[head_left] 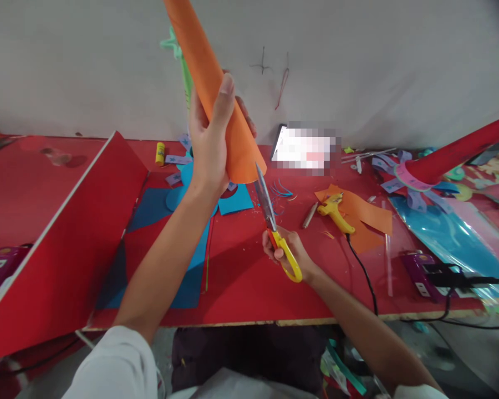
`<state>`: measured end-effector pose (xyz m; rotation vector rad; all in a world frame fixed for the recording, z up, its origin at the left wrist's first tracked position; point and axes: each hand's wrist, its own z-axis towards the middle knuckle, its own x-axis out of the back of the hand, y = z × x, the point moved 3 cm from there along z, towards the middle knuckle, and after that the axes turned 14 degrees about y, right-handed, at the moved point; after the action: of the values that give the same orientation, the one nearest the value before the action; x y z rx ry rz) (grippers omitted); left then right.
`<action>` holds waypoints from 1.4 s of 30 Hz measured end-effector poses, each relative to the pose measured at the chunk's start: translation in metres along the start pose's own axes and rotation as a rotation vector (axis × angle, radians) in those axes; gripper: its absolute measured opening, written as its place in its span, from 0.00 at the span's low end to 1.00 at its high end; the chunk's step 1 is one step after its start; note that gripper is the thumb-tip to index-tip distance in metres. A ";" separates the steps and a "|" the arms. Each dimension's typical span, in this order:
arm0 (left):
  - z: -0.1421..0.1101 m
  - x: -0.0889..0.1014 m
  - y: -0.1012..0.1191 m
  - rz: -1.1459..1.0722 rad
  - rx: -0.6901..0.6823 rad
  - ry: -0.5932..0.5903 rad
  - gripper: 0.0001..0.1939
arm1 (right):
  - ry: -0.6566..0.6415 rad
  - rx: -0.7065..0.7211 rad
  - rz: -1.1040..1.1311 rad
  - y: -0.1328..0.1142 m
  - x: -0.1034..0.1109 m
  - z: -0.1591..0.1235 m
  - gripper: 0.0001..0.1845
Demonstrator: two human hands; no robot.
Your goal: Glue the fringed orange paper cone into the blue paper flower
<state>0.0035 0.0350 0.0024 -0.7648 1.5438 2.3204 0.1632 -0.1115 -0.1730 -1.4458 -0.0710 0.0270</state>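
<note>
My left hand is wrapped around an orange paper cone, raised above the table with its wide end pointing down toward me. The cone's narrow end runs out of the top of the view. In my right hand is a pair of scissors with yellow and red handles. Their blade tips meet the lower rim of the cone near its right side; I cannot tell whether the paper lies between the blades. Blue paper pieces lie on the table below the cone.
A yellow glue gun with a black cable rests on orange paper scraps. A red board stands upright at the left. A red cone with a pink band, a purple power strip and a glue stick are also on the red table.
</note>
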 end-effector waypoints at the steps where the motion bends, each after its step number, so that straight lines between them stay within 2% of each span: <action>1: 0.000 0.000 0.000 0.000 0.000 0.003 0.25 | -0.001 0.000 0.003 0.000 0.000 0.000 0.45; 16: -0.002 -0.001 0.003 0.039 0.015 0.026 0.24 | 0.033 -0.060 -0.010 -0.003 0.002 -0.001 0.44; 21: -0.001 0.002 0.007 0.018 0.058 -0.058 0.16 | 0.064 -0.055 -0.023 0.004 0.004 -0.001 0.40; 24: 0.001 0.003 0.005 0.037 0.075 -0.097 0.18 | 0.071 -0.041 -0.032 0.010 0.005 -0.001 0.40; 28: 0.002 0.002 0.000 0.045 0.044 -0.060 0.26 | 0.050 -0.042 0.036 0.010 0.002 0.002 0.44; 31: 0.000 0.001 -0.001 0.010 -0.001 -0.025 0.21 | 0.003 -0.028 0.110 0.002 -0.005 0.003 0.44; 34: -0.001 0.002 0.003 0.008 0.015 0.019 0.16 | -0.034 -0.018 0.112 -0.006 -0.010 0.002 0.44; 36: 0.000 0.004 0.006 0.010 0.046 0.059 0.19 | -0.035 -0.011 0.100 -0.007 -0.010 0.002 0.44; 39: 0.003 0.006 0.006 0.010 0.090 0.067 0.29 | -0.033 0.000 0.100 -0.006 -0.007 0.001 0.43; 42: 0.004 0.006 0.004 0.032 0.071 0.069 0.25 | -0.010 0.005 0.098 -0.002 -0.003 0.000 0.42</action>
<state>-0.0048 0.0360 0.0032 -0.8161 1.6695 2.2701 0.1597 -0.1123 -0.1714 -1.4437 -0.0080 0.1151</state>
